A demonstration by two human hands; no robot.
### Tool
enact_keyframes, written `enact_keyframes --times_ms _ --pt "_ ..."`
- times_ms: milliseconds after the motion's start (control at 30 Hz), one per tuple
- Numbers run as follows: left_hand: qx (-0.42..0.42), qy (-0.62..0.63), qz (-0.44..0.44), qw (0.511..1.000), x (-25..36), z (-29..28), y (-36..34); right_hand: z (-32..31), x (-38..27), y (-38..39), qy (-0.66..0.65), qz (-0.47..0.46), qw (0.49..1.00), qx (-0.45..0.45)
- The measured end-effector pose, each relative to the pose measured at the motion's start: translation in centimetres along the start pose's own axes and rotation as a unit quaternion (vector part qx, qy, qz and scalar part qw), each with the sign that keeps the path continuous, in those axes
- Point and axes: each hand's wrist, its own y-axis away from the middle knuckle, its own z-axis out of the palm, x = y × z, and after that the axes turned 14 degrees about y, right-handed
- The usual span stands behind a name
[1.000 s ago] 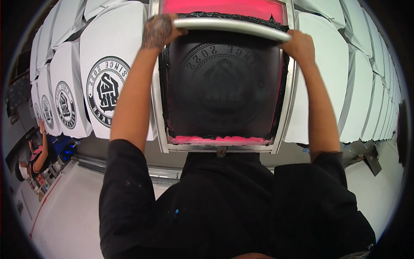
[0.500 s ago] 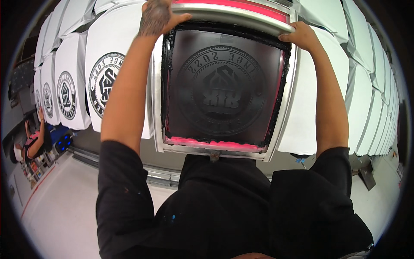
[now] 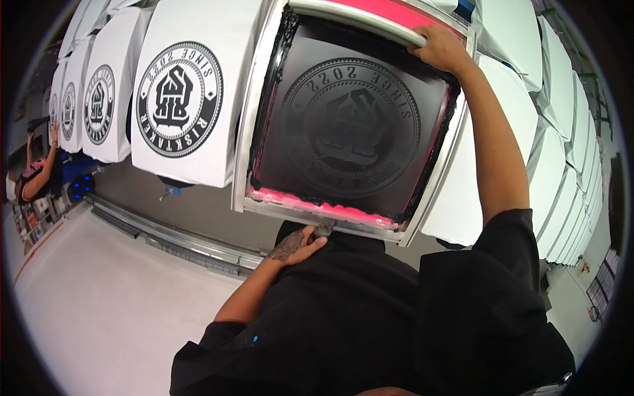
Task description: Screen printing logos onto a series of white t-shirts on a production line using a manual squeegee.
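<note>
A metal-framed printing screen (image 3: 356,165) lies in front of me, its mesh coated with black ink around a mirrored round emblem. Across its far end runs the long metal bar of a squeegee (image 3: 356,20). My right hand (image 3: 441,49) is closed over the right end of that bar. My left hand (image 3: 294,245) is at the near edge of the frame, its fingers closed on a small dark metal clamp (image 3: 325,228). Pink tape shows along the screen's near edge.
Left of the screen, a white garment (image 3: 188,26) on a platen bears a black round print. More white garments (image 3: 502,125) curve away on the right. A metal rail (image 3: 165,237) runs low at the left. Another person (image 3: 39,175) stands far left with arms raised.
My left hand has let go of the squeegee's left end and come down to the clamp at the near edge. My right hand stays on the bar. The view has turned slightly.
</note>
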Motion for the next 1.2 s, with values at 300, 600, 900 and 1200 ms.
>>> enact_keyframes --times_ms 300,600,900,1200 --pt "0.021 -0.085 0.175 0.981 -0.7 -0.6 -6.9 1.2 -12.2 13.4 0.000 -0.025 1.000 -0.004" --pt "0.063 -0.151 0.265 0.950 -0.9 0.7 -8.0 5.4 -25.0 29.2 -0.029 0.011 0.998 0.054" --pt "0.423 -0.065 0.372 0.824 4.6 -6.9 -5.1 1.4 -13.9 25.1 -0.211 0.286 0.933 0.067" --pt "0.500 0.002 0.049 0.865 2.3 -15.8 -8.1 10.7 -0.4 26.6 -0.697 0.371 0.614 -0.013"
